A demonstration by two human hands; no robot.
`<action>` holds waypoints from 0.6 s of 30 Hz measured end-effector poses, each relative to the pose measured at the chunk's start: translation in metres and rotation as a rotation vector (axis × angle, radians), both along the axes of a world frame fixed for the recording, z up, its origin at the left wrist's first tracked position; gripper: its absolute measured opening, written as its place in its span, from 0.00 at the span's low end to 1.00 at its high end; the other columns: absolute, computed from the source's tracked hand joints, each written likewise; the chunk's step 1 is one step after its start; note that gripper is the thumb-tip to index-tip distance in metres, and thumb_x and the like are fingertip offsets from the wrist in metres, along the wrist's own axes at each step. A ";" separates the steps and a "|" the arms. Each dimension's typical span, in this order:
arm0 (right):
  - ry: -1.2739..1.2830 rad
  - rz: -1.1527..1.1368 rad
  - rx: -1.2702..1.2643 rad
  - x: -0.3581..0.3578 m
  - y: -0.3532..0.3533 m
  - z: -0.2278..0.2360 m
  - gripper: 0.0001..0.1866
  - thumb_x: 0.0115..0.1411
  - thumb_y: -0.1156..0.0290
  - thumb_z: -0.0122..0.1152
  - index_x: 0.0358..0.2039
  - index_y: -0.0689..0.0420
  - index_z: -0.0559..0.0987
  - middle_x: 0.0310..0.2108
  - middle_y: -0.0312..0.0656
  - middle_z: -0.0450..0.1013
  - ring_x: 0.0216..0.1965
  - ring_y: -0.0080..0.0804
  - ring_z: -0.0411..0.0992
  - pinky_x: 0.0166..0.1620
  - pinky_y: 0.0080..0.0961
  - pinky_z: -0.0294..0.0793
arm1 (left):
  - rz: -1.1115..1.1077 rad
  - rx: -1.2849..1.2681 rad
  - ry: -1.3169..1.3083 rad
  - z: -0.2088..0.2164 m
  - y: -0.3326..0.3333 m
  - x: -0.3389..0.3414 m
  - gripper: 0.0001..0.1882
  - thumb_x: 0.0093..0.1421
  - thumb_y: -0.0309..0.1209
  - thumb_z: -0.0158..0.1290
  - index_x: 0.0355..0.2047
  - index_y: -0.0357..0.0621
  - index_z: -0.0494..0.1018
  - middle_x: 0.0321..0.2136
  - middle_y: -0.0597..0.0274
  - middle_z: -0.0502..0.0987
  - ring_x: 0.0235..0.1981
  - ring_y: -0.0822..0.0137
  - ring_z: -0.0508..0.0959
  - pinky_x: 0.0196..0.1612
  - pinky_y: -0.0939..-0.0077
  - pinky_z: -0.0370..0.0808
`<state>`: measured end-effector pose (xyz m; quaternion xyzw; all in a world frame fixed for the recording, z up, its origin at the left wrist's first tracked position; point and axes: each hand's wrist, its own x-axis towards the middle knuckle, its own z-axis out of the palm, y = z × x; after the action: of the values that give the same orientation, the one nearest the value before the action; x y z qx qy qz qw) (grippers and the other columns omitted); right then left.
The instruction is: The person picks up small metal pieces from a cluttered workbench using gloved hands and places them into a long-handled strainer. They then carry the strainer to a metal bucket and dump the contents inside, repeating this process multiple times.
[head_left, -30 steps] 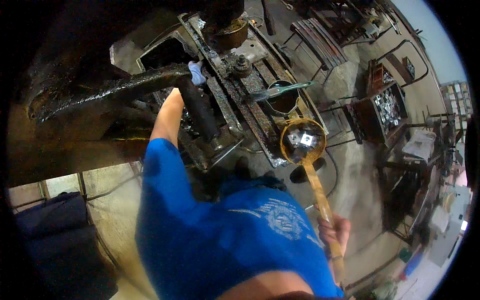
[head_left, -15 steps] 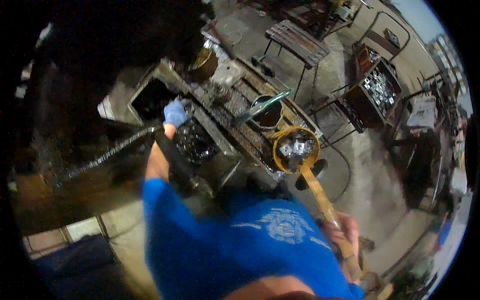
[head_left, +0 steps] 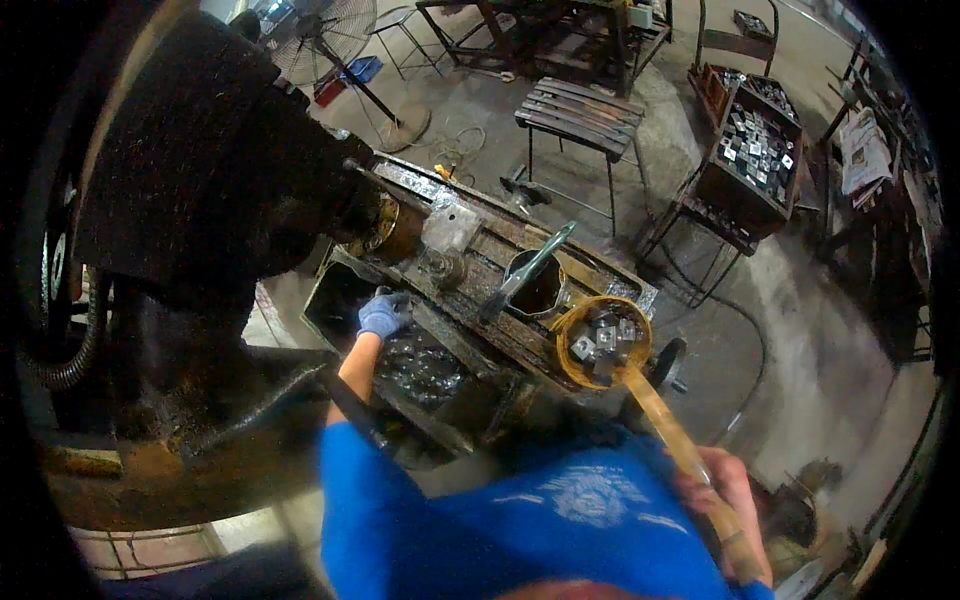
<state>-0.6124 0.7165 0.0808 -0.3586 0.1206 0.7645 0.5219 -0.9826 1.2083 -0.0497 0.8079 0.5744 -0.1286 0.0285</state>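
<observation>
My left hand [head_left: 384, 314], in a blue-grey glove, is over an oily metal trough [head_left: 437, 327] below the machine bed. Its fingers are curled; what they hold, if anything, I cannot make out. Beside it, dark, wet, shiny pieces [head_left: 425, 368] fill part of the trough. My bare right hand [head_left: 728, 484] is closed round the wooden handle of a strainer [head_left: 664, 420]. The strainer's round yellow bowl carries several square metal blocks with holes [head_left: 606, 338] and sits over the near end of the bed.
A dark pot [head_left: 537, 290] with a green-handled brush [head_left: 545, 255] stands on the slotted machine bed [head_left: 490, 238]. The machine's dark head [head_left: 200, 150] rises at left. Beyond are a slatted stool [head_left: 582, 118], a bin of metal blocks [head_left: 757, 150] and a floor fan [head_left: 318, 40].
My view has swung, so the scene sits differently and the machine head and fan now show. My left hand stays over the trough; my right still holds the strainer.
</observation>
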 end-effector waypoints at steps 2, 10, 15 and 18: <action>0.036 -0.034 0.038 -0.002 -0.004 0.000 0.35 0.37 0.68 0.49 0.51 0.64 0.63 0.21 0.42 0.61 0.12 0.18 0.55 0.11 0.14 0.53 | -0.006 0.047 -0.027 0.004 -0.006 -0.003 0.22 0.41 0.51 0.55 0.40 0.70 0.74 0.48 0.57 0.69 0.45 0.57 0.72 0.46 0.68 0.70; -0.429 0.158 -0.038 0.008 -0.035 -0.028 0.30 0.50 0.46 0.54 0.36 0.65 0.70 0.18 0.34 0.65 0.14 0.18 0.59 0.14 0.13 0.56 | -0.177 0.143 -0.182 -0.001 -0.018 -0.010 0.19 0.39 0.47 0.56 0.33 0.57 0.76 0.40 0.47 0.72 0.34 0.53 0.75 0.35 0.63 0.73; -0.918 0.277 0.102 0.008 -0.015 -0.026 0.29 0.51 0.47 0.53 0.35 0.65 0.71 0.18 0.34 0.65 0.15 0.18 0.59 0.14 0.14 0.57 | -0.087 0.125 -0.207 -0.027 -0.012 -0.029 0.17 0.48 0.46 0.46 0.30 0.49 0.74 0.33 0.50 0.75 0.33 0.53 0.74 0.36 0.58 0.71; -1.032 0.295 0.156 0.007 -0.006 -0.024 0.28 0.51 0.47 0.53 0.35 0.65 0.71 0.18 0.34 0.65 0.15 0.19 0.59 0.15 0.14 0.57 | 0.021 0.028 -0.274 0.007 -0.033 -0.023 0.16 0.47 0.47 0.48 0.27 0.51 0.73 0.27 0.56 0.72 0.26 0.59 0.70 0.28 0.64 0.66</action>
<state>-0.6052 0.7101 0.0564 -0.6606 -0.2601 0.5611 0.4257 -1.0052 1.1757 -0.0424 0.8121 0.5754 -0.0087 0.0967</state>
